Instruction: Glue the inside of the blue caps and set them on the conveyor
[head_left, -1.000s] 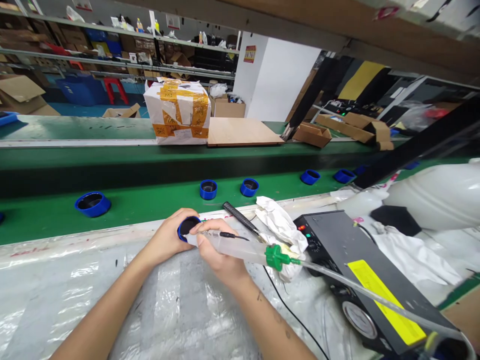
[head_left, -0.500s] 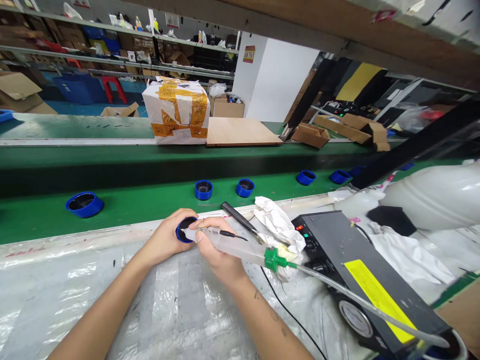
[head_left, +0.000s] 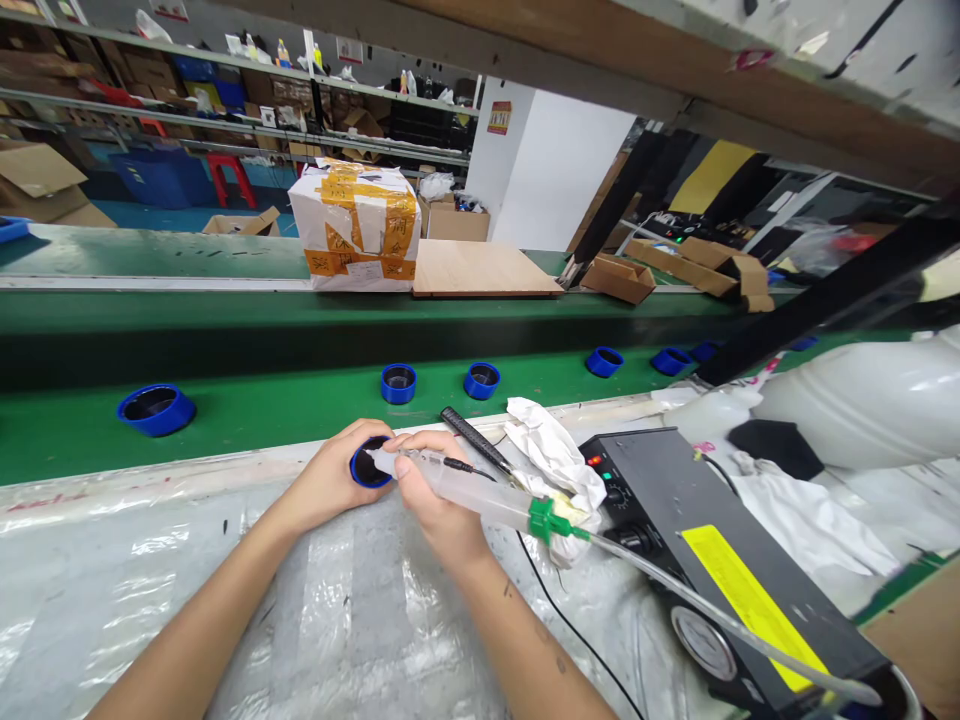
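Observation:
My left hand (head_left: 335,476) is wrapped round a blue cup-shaped part (head_left: 358,473) with a dark inside, its opening tilted toward me. My right hand (head_left: 439,500) grips a translucent dispensing syringe (head_left: 487,500) with a green cap (head_left: 549,519) at its rear end. The syringe's tip points into the mouth of the blue part; whether it touches the inner wall I cannot tell. From the green cap a clear hose (head_left: 675,575) leads to a grey dispenser box (head_left: 720,530) on the right. A thin black cable (head_left: 559,605) also runs from the syringe.
Several similar blue parts, one of them (head_left: 398,383), stand along the green conveyor belt (head_left: 255,410). A black-handled tool (head_left: 474,438) and crumpled white tissue (head_left: 551,445) lie beside the dispenser. A large white bottle (head_left: 862,400) lies at the right. Plastic film (head_left: 352,610) covers the bench.
The blue parts on the belt have shifted slightly left. Both hands keep their holds, with the syringe tip still inside the held part.

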